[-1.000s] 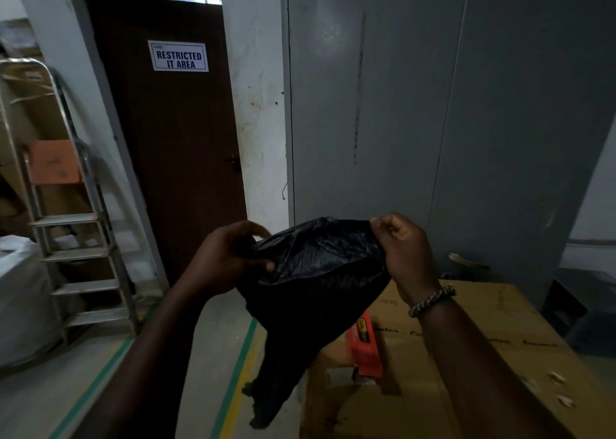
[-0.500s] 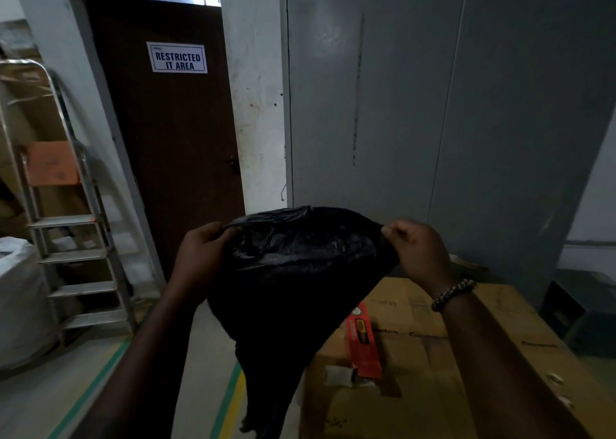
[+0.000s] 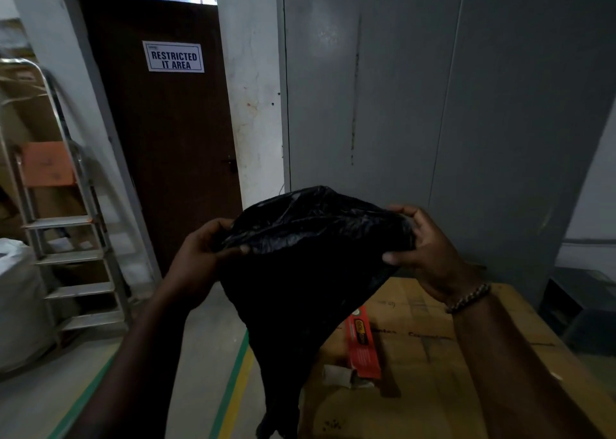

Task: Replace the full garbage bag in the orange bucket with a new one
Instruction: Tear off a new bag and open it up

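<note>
Both hands grip a black garbage bag (image 3: 310, 265) at its top edge, left hand (image 3: 203, 258) and right hand (image 3: 430, 252) apart, above a cardboard box (image 3: 433, 372).

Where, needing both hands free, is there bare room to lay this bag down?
The cardboard box is bare right of the orange packet, toward the grey cabinet. Crowded: its near-left part, with packet and paper roll.
</note>
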Motion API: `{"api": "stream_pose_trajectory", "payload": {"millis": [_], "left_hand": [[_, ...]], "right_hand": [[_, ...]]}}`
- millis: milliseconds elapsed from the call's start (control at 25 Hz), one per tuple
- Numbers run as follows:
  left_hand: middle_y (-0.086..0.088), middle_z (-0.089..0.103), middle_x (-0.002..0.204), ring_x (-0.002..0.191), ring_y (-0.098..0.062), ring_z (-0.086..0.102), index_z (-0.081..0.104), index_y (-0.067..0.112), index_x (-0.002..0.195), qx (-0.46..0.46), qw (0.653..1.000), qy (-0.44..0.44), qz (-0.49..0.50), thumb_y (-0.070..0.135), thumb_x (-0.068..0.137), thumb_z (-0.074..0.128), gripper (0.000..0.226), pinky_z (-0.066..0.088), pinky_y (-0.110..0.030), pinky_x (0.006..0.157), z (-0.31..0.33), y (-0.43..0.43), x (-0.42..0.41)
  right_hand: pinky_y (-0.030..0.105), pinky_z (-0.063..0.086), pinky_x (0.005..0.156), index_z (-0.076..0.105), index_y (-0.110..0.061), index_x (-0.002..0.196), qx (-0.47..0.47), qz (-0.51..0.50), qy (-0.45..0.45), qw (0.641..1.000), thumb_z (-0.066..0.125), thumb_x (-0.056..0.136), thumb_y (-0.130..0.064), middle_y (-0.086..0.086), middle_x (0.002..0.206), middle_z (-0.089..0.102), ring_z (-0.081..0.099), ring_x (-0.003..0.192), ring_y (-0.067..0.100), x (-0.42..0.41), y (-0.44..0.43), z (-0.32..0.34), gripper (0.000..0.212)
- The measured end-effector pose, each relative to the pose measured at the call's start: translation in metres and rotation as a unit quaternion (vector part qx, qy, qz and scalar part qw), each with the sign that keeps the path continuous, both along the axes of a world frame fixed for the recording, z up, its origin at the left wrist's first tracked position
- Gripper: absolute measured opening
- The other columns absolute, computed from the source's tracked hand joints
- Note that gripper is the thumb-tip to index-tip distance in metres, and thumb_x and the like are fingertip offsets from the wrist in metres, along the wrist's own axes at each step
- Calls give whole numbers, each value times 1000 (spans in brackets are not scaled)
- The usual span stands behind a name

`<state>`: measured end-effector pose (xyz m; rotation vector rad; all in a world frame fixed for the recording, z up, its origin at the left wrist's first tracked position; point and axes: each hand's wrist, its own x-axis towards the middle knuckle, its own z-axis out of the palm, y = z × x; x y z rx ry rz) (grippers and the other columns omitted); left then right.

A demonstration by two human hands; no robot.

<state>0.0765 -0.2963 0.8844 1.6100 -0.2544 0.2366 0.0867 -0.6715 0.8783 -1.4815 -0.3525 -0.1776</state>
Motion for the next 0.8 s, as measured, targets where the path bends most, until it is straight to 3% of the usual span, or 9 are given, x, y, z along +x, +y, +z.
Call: {"api": "stream_pose_trajectory", "payload": {"millis": [80, 160, 320, 400, 480, 560, 640, 720, 800], "left_hand": [[-8, 72, 88, 76, -24, 66, 69, 16, 94, -16, 999, -10, 51, 1, 88, 69, 15, 53, -35, 69, 1, -2, 3], [-5, 72, 85, 73, -19, 67, 69, 16, 94, 25, 992, -26, 125, 10, 92, 69, 6, 53, -31, 65, 1, -1, 5], [-6, 67, 77, 68, -18, 62, 65, 14, 86, 137, 932, -69, 329, 38, 92, 66, 25, 48, -33, 59, -2, 8, 9], [-18, 62, 72, 63, -21, 56, 61, 8, 77, 159, 924, -48, 344, 46, 94, 60, 42, 41, -32, 55, -4, 8, 11], [-14, 62, 69, 65, -20, 58, 66, 15, 72, 87, 953, 10, 289, 49, 93, 61, 40, 43, -31, 58, 4, 1, 4], [-11, 71, 75, 67, -24, 67, 75, 17, 73, -67, 979, 111, 160, 42, 93, 64, 34, 50, -33, 62, 15, -7, -5], [-14, 74, 104, 86, -29, 72, 77, 19, 101, -165, 974, 153, -8, 31, 99, 54, 26, 53, -41, 77, 15, -2, -7], [-15, 64, 128, 108, -34, 68, 59, 18, 135, -214, 961, 107, -139, 10, 103, 37, 40, 53, -51, 87, 9, 12, -6], [-17, 45, 150, 130, -40, 53, 31, 20, 155, -265, 922, 51, -276, -19, 91, 23, 75, 47, -61, 97, 6, 20, -7]], "right_hand": [[43, 61, 84, 66, -20, 115, -178, -114, -37, 977, 75, 73, 17, -2, 114, 70, 69, 107, 19, 7, 2, -9, 57], [44, 62, 80, 71, -22, 99, -261, -242, -42, 934, 71, 78, 11, -3, 102, 73, 69, 96, 18, 13, 2, -16, 38], [30, 50, 77, 73, -8, 94, -242, -403, -55, 881, 66, 88, 4, 13, 96, 74, 67, 90, 25, 14, -5, -12, 15], [33, 52, 75, 70, -10, 94, -183, -409, -34, 893, 62, 94, -5, 13, 98, 72, 67, 92, 29, 15, -5, -9, 10], [44, 60, 77, 70, -15, 91, -23, -340, 28, 940, 54, 99, -11, 12, 99, 73, 69, 93, 31, 18, -2, -4, 18], [48, 61, 80, 73, -15, 94, 108, -269, 90, 953, 49, 101, -10, 14, 102, 74, 71, 93, 33, 17, 0, 0, 25], [46, 59, 80, 73, -7, 97, 136, -256, 113, 950, 51, 97, -9, 16, 103, 74, 71, 97, 38, 20, -2, -3, 22], [41, 56, 75, 68, 5, 96, 144, -251, 127, 949, 52, 92, -13, 17, 97, 72, 68, 98, 43, 19, -3, -8, 24], [38, 55, 72, 66, 2, 99, 189, -167, 154, 955, 47, 91, -8, 16, 93, 71, 67, 94, 41, 14, -5, -10, 23]]}}
